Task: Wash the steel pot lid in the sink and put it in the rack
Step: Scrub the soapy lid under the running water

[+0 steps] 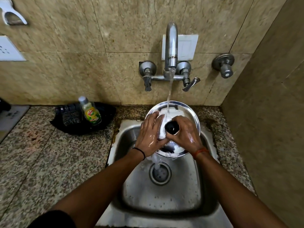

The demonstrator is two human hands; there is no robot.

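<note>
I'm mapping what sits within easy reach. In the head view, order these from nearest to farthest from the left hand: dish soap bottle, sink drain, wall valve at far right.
From the left hand:
1. Sink drain, just below it in the basin.
2. Dish soap bottle, to its left on the counter.
3. Wall valve, up on the right wall.

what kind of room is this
Most likely a home kitchen's washing-up corner: a small steel sink set in a speckled granite counter, a wall tap running onto a steel pot lid, and a dish-soap bottle beside the sink.
</note>
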